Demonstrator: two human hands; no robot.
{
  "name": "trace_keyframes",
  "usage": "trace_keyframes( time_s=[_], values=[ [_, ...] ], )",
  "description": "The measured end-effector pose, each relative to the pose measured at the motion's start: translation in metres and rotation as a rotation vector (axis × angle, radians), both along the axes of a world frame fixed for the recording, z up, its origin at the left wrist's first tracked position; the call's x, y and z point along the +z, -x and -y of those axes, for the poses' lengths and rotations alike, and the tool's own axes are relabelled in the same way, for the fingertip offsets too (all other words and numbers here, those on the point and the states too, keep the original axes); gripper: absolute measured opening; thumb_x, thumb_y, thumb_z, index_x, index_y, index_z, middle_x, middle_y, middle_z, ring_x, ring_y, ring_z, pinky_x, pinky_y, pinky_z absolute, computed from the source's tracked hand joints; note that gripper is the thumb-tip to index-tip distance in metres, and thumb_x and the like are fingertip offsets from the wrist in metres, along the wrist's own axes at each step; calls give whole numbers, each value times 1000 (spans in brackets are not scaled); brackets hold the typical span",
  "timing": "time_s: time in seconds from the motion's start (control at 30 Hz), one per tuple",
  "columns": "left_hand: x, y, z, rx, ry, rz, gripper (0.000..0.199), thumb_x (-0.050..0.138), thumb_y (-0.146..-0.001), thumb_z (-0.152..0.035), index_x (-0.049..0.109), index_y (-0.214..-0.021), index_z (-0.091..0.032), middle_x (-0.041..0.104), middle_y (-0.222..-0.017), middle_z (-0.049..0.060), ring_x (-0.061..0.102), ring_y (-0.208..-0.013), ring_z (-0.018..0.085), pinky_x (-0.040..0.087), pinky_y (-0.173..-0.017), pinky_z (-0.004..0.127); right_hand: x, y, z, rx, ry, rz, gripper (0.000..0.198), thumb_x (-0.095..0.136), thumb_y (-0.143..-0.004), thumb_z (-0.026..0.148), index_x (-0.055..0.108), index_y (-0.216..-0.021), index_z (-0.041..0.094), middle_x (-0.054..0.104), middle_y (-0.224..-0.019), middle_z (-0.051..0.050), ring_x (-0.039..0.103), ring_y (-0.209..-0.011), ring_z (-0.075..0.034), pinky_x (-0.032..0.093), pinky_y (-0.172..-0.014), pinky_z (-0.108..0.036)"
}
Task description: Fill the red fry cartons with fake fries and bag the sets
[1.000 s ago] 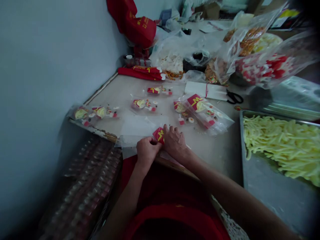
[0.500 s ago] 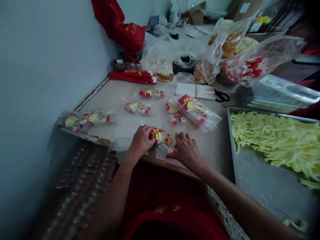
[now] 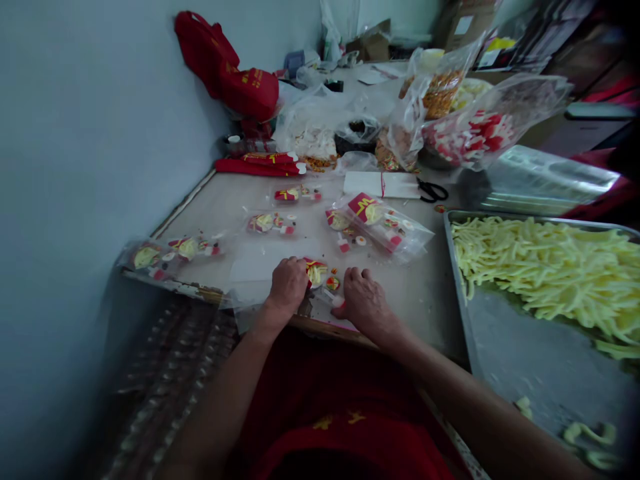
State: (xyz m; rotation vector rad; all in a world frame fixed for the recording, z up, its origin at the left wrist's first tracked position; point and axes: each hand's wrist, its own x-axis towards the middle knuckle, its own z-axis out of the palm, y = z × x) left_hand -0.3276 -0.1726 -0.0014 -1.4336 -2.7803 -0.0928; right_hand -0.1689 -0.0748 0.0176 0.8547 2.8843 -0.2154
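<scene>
At the table's near edge, between my hands, lies a small red carton of yellow fries [image 3: 316, 275]. A round red-and-yellow piece [image 3: 333, 283] and a red-and-white piece [image 3: 331, 299] lie beside it, seemingly in a clear bag. My left hand [image 3: 289, 285] is closed at the carton's left side, its fingertips curled over the red edge. On the other side my right hand [image 3: 364, 298] curls its fingers down, with the thumb against the red-and-white piece; whatever its fingers pinch is hidden. A white sheet [image 3: 255, 260] lies left of the carton.
Filled clear packets [image 3: 390, 223] lie around the table. Farther back are a white stack [image 3: 363, 184], black scissors [image 3: 433, 191] and bulging plastic bags [image 3: 483, 133]. A metal tray [image 3: 500, 333] of pale yellow strips [image 3: 545, 267] stands right. A wall [image 3: 75, 167] borders the left.
The camera view has shifted slightly. My left hand has turned a little and covers more of the carton's left side. My right hand stays at the right side, fingers more curled.
</scene>
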Motion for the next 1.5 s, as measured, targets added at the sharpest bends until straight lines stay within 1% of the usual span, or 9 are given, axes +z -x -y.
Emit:
trace_keyframes(
  time_s=[0.27,0.47,0.8,1.07,1.17,1.23,1.3,1.4,1.5],
  values=[
    [8,-15,-10,-37,-23,6,19,53,-89,-15,71,-92,-15,72,-92,11,67,-89,23,47,-77,31,-7,-1,3,24,21,-91,66,81,-64,40,61,-115,5,59,-113,-19,51,-104,-32,52,-81,-39],
    [13,2,0,124,-280,212,9,65,-79,-20,74,-78,-21,75,-79,3,67,-73,17,43,-68,26,3,-16,1,91,16,-163,68,79,-65,41,59,-119,5,56,-114,-19,48,-106,-33,52,-84,-40],
    [17,-3,-7,2,-330,213,9,64,-78,-17,72,-76,-19,74,-80,4,64,-72,15,42,-68,26,6,-14,-2,155,33,-184,64,80,-67,39,59,-117,4,55,-114,-18,46,-106,-33,50,-88,-41],
    [25,-29,14,45,-380,522,8,67,-74,-18,74,-74,-21,74,-73,1,65,-68,14,46,-66,24,12,-1,13,189,142,-192,64,76,-75,51,61,-118,5,58,-113,-20,49,-107,-34,50,-92,-44],
    [27,-36,14,92,-429,459,7,67,-74,-18,74,-72,-21,74,-72,2,66,-68,15,47,-68,25,6,3,12,189,196,-291,84,84,-69,49,54,-132,4,55,-126,-23,47,-118,-37,46,-100,-48],
    [27,-32,16,203,-501,445,7,68,-74,-21,74,-74,-21,74,-70,0,65,-65,14,47,-67,25,-2,-1,5,48,346,-410,100,87,-65,47,43,-146,6,50,-136,-24,48,-121,-35,47,-97,-46],
    [26,-26,18,250,-528,479,6,68,-73,-22,74,-74,-21,73,-68,-1,66,-64,14,48,-66,25,-12,-8,-3,-159,742,-478,87,80,-73,52,48,-143,12,57,-129,-20,59,-103,-26,51,-80,-37],
    [24,-23,17,220,-523,555,6,67,-73,-21,73,-73,-19,71,-67,-1,65,-62,13,47,-64,24,-25,-13,-11,-329,1500,-500,60,74,-78,58,67,-117,13,68,-95,-8,50,-60,-9,35,-50,-22],
    [25,-28,13,192,-529,561,6,65,-73,-18,71,-72,-19,70,-66,-2,63,-60,12,46,-62,23,-33,-8,-9,-422,1798,-608,48,86,-64,50,70,-89,12,68,-77,-2,37,-46,-3,18,-41,-20]
  ],
)
